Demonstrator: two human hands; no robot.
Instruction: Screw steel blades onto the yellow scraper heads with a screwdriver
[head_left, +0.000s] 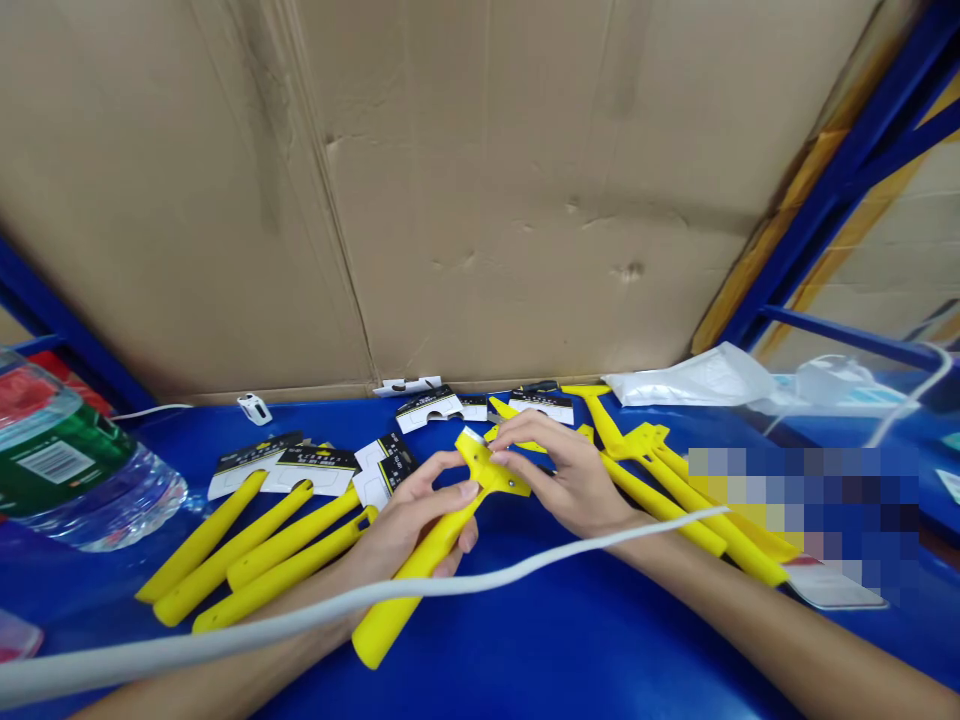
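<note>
A yellow scraper tool [427, 545] is tilted over the middle of the table, its wide head up and its thick handle toward me. My left hand [435, 500] is wrapped round its neck, thumb on top. My right hand [562, 470] touches the head with pinched fingertips, near a small screw; whether they hold something small is hidden. Several yellow handles [232, 550] lie side by side at the left, by black-and-white cards [315, 470]. More yellow tools [675, 490] lie at the right.
A large plastic bottle [67, 460] stands at the left. A white cable [495, 578] crosses in front of my forearms. White plastic packaging [682, 378] lies at the back right, and a small white object [254, 408] at the back left. Cardboard [487, 200] stands behind the blue table [570, 640].
</note>
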